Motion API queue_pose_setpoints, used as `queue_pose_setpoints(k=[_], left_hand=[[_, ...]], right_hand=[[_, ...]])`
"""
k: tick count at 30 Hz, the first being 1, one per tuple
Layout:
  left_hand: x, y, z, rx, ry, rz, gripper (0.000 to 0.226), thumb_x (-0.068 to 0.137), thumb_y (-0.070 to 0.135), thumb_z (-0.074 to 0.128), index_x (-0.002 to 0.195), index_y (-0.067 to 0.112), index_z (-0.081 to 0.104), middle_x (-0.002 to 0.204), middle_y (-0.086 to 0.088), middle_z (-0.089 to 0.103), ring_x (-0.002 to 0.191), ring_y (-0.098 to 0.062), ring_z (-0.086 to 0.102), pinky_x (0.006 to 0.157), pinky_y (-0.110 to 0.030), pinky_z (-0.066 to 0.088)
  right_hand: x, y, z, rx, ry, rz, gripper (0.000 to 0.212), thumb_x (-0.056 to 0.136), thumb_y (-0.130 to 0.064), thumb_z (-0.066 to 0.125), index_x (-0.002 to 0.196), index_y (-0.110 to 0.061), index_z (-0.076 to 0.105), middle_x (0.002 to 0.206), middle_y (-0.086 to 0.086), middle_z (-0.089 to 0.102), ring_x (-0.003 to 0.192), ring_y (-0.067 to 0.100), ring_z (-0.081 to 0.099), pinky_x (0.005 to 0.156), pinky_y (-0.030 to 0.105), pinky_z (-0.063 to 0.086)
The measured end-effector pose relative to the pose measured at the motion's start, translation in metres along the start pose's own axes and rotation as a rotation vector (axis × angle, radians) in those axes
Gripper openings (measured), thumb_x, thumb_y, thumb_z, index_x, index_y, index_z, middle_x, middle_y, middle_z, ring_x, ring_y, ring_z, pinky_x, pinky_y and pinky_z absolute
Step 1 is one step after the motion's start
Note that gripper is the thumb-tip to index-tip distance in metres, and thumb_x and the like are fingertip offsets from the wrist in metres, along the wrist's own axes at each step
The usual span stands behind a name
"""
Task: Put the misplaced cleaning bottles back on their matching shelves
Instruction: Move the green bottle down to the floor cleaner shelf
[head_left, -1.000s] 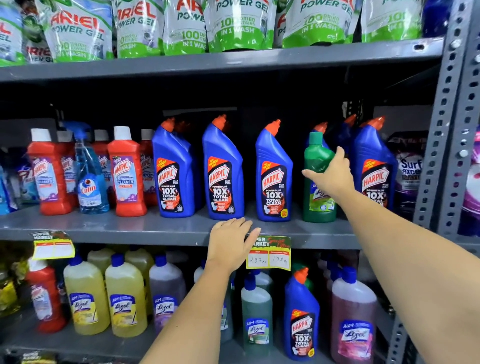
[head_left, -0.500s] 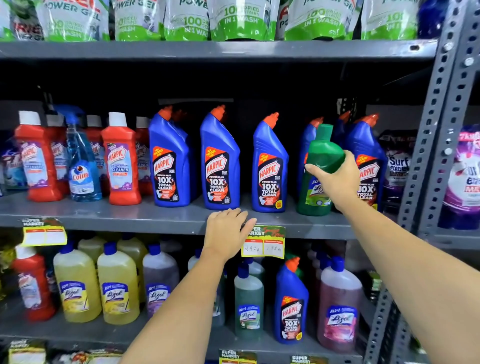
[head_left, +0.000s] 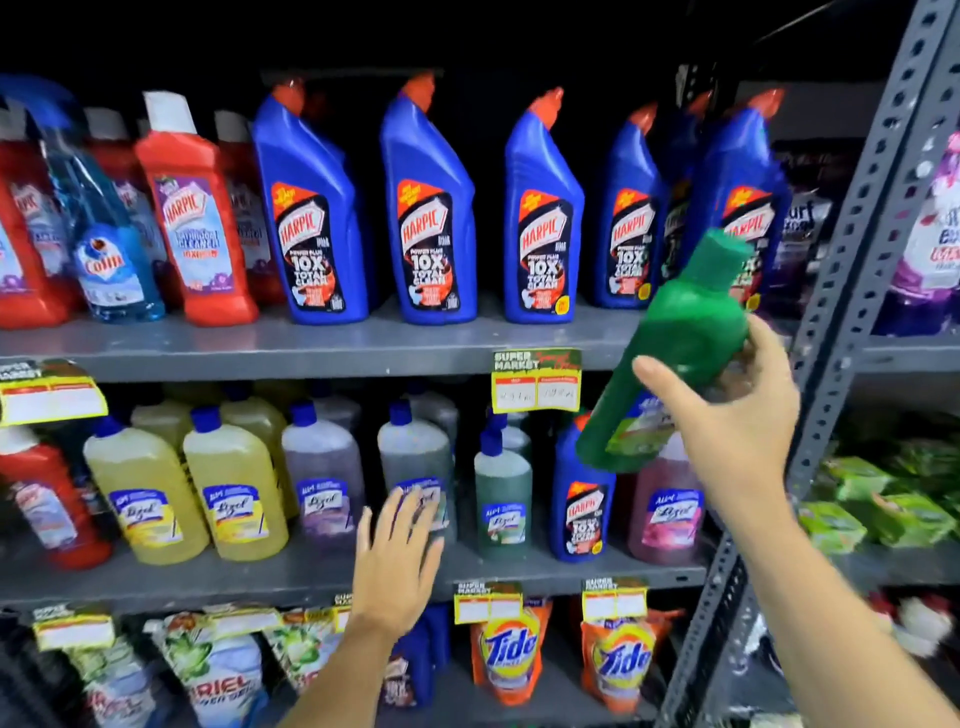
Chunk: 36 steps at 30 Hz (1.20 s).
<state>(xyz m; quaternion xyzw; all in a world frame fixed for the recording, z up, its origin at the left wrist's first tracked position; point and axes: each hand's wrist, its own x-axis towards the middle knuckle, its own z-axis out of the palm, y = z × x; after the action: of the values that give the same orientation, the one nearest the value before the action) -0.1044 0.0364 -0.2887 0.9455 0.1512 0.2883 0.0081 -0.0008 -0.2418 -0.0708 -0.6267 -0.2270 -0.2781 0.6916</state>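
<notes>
My right hand grips a green bottle, tilted with its cap up and right, in front of the right end of the shelves and off any shelf. Behind it, blue Harpic bottles line the upper grey shelf. The lower shelf holds Lizol bottles: yellow, purple, a dark green one and pink, with one blue Harpic bottle among them. My left hand is open, fingers spread, in front of the lower shelf's edge.
Red Harpic bathroom cleaner bottles and a blue Colin spray stand at the upper left. Tide pouches and Ariel pouches fill the bottom shelf. A perforated grey upright borders the right side.
My right hand lifted the green bottle off the upper shelf and brought it down and toward me, tilted. My left hand left the upper shelf edge and dropped to the lower shelf. The view tilted downward.
</notes>
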Motion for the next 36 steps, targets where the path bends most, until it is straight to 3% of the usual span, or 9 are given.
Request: queue_pose_setpoints(k=[5,10,13,17,20,23,26,31,36], left_hand=[[-0.021,-0.012,0.046,-0.103,-0.342,0.007,0.066,0.101,0.050,0.010,0.131,0.016,0.058,0.136,0.002,0.056,0.121,-0.020,0.056,0.093,-0.038,0.050],[-0.016,-0.012,0.081,-0.114,-0.515,0.019,0.102,0.079,0.075,-0.015,0.148,0.017,0.033,0.155,0.003,0.028,0.142,-0.019,0.027,0.113,-0.039,0.028],[-0.019,-0.010,0.096,-0.037,-0.520,-0.004,0.081,0.095,0.062,-0.002,0.137,0.018,0.052,0.144,-0.003,0.048,0.130,-0.023,0.048,0.102,-0.041,0.041],[-0.026,-0.011,0.113,-0.011,-0.466,0.018,0.055,0.102,0.042,0.019,0.121,0.023,0.067,0.127,-0.003,0.064,0.114,-0.021,0.061,0.100,-0.034,0.033],[-0.023,-0.012,0.121,0.031,-0.323,0.049,0.038,0.084,0.022,0.054,0.119,0.019,0.068,0.126,-0.006,0.064,0.112,-0.023,0.063,0.099,-0.036,0.032],[-0.026,-0.013,0.124,0.018,-0.400,0.012,0.064,0.060,0.012,0.087,0.121,0.018,0.067,0.128,-0.007,0.063,0.116,-0.024,0.060,0.096,-0.037,0.045],[-0.026,-0.012,0.128,-0.001,-0.438,-0.051,0.073,0.054,0.009,0.091,0.122,0.020,0.065,0.130,-0.007,0.061,0.118,-0.024,0.059,0.101,-0.038,0.036],[-0.030,-0.008,0.129,-0.054,-0.364,-0.089,0.062,0.065,0.003,0.084,0.122,0.019,0.065,0.131,-0.007,0.060,0.120,-0.025,0.057,0.104,-0.037,0.027],[-0.031,-0.010,0.133,-0.111,-0.304,-0.100,0.056,0.072,0.003,0.080,0.123,0.020,0.065,0.133,-0.006,0.059,0.122,-0.025,0.055,0.105,-0.039,0.030]], right_hand=[[-0.082,0.067,0.019,0.004,-0.129,0.221,0.076,0.062,-0.016,0.090,0.128,-0.015,0.053,0.109,-0.009,0.068,0.092,-0.008,0.065,0.082,0.013,0.053],[-0.121,0.132,0.045,-0.058,-0.253,0.382,0.079,0.060,-0.019,0.093,0.127,-0.023,0.052,0.116,-0.011,0.067,0.104,-0.003,0.065,0.091,0.020,0.052],[-0.126,0.164,0.054,-0.106,-0.283,0.422,0.076,0.060,-0.018,0.093,0.124,-0.025,0.052,0.113,-0.018,0.063,0.102,-0.010,0.060,0.092,0.015,0.048],[-0.133,0.198,0.065,-0.182,-0.337,0.499,0.097,0.055,-0.047,0.091,0.137,-0.024,0.045,0.132,-0.001,0.059,0.122,0.016,0.058,0.105,0.043,0.047],[-0.134,0.205,0.078,-0.198,-0.336,0.493,0.094,0.056,-0.048,0.090,0.135,-0.026,0.045,0.130,-0.004,0.059,0.121,0.016,0.057,0.103,0.044,0.048],[-0.133,0.209,0.088,-0.223,-0.371,0.466,0.088,0.061,-0.046,0.090,0.133,-0.024,0.045,0.129,-0.004,0.058,0.120,0.015,0.057,0.100,0.043,0.049],[-0.131,0.211,0.091,-0.273,-0.408,0.411,0.093,0.066,-0.049,0.086,0.141,-0.023,0.037,0.138,-0.004,0.052,0.128,0.015,0.051,0.103,0.038,0.047],[-0.143,0.211,0.079,-0.379,-0.497,0.329,0.110,0.071,-0.045,0.083,0.155,-0.021,0.016,0.158,0.002,0.029,0.144,0.014,0.028,0.109,0.023,0.030],[-0.155,0.215,0.076,-0.439,-0.455,0.309,0.108,0.074,-0.040,0.081,0.156,-0.017,0.015,0.152,0.011,0.031,0.140,0.021,0.028,0.112,0.033,0.032]])
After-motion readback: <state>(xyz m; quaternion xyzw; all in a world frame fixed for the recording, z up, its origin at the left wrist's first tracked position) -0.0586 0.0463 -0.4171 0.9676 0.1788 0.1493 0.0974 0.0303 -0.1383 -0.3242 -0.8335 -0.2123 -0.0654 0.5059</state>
